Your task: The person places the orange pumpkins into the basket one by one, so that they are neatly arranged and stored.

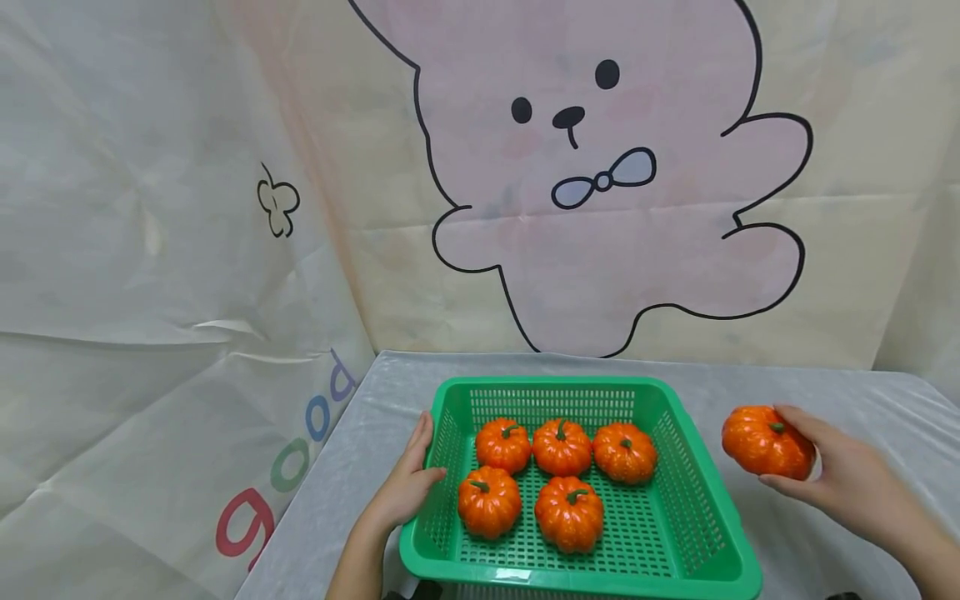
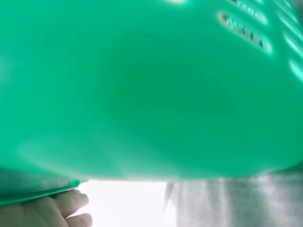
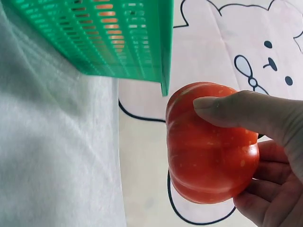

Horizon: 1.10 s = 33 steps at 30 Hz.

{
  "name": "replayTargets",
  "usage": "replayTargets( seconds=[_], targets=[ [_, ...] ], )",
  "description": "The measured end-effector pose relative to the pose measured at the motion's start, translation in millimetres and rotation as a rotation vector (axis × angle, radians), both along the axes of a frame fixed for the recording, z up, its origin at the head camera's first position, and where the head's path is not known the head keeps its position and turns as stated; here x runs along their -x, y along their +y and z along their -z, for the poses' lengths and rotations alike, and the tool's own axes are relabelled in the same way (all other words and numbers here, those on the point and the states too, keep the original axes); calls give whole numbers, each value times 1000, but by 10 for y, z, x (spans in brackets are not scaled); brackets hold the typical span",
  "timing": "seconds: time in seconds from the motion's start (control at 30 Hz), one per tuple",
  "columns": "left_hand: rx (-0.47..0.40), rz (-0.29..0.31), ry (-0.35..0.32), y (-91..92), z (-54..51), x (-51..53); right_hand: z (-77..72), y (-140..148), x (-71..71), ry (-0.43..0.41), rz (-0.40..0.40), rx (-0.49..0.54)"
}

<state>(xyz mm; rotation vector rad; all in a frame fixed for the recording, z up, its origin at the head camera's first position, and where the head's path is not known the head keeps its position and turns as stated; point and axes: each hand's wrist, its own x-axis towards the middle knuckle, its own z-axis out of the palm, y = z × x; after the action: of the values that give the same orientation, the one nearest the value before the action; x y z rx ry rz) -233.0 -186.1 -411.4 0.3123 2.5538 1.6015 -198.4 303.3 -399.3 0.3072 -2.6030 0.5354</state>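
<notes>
A green plastic basket (image 1: pixel 705 500) stands on the cloth-covered table with several small orange pumpkins (image 1: pixel 568 514) inside, three in the back row and the others nearer the front. My left hand (image 1: pixel 405 483) holds the basket's left rim, its thumb over the edge and its fingers along the outside. In the left wrist view the basket wall (image 2: pixel 142 94) fills most of the picture, and only some fingertips show. To the right of the basket, my right hand (image 1: pixel 847 467) grips another orange pumpkin (image 3: pixel 208 146) between thumb and fingers, above the table.
Light grey cloth (image 1: pixel 352 467) covers the table. Behind it hangs a backdrop (image 1: pixel 585 275) with a pink cartoon bear. On the left is a pale curtain (image 1: pixel 135 375) with coloured letters. The basket's front right rim corner (image 1: pixel 738 575) lies between the hands.
</notes>
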Motion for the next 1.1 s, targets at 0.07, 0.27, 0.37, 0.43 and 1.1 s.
replayTargets(
  seconds=[0.07, 0.27, 0.37, 0.43, 1.1],
  targets=[
    [1, 1, 0, 1, -3, -1, -27, -61, 10, 5, -30, 8],
    [5, -4, 2, 1, 10, 3, -113, -208, 46, -22, -77, 28],
    [7, -3, 5, 3, 17, 12, -136, -218, 42, -41, -47, 32],
    [9, -3, 7, 0, 20, 17, -149, -212, 43, -31, -31, 23],
    [1, -3, 3, -8, 16, 12, -259, -560, 71, -8, -162, -11]
  ],
)
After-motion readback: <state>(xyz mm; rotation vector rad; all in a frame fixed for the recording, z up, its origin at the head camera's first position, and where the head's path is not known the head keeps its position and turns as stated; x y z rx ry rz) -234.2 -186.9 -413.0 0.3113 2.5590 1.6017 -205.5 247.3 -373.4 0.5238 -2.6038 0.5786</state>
